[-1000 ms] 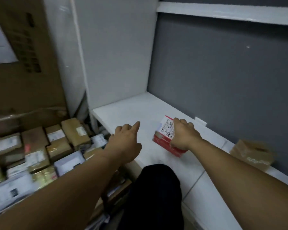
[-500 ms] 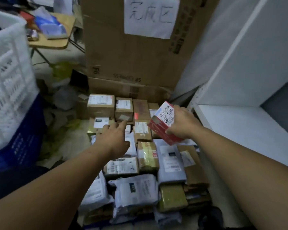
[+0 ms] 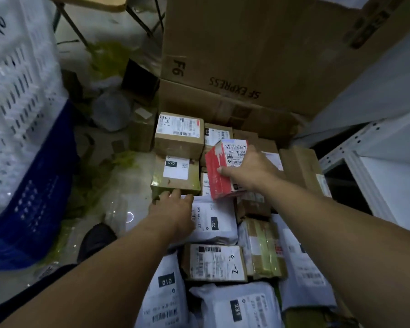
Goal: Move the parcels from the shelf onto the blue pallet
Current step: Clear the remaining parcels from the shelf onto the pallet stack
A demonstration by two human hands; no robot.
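My right hand point(image 3: 251, 172) grips a small red parcel point(image 3: 219, 172) with a white barcode label, holding it low over the middle of a pile of parcels. The pile is several brown boxes, such as the one marked 070 point(image 3: 175, 176), and white mailer bags, such as the one marked 231 point(image 3: 213, 221). My left hand point(image 3: 173, 209) rests palm down at the pile's left edge, fingertips against the 070 box, holding nothing. The blue pallet is hidden under the pile. The white shelf point(image 3: 374, 147) stands at the right edge.
A big SF Express carton point(image 3: 258, 55) stands behind the pile. A white slotted crate point(image 3: 17, 95) sits on a blue crate point(image 3: 33, 209) at the left. Green packing scraps and a clear bag litter the floor point(image 3: 118, 176) between them. My black shoe point(image 3: 95, 240) is near the pile.
I have turned from the shelf toward the pile on the floor. My right hand carried the red parcel off the shelf and lowered it over the pile. My left hand dropped onto the pile's edge.
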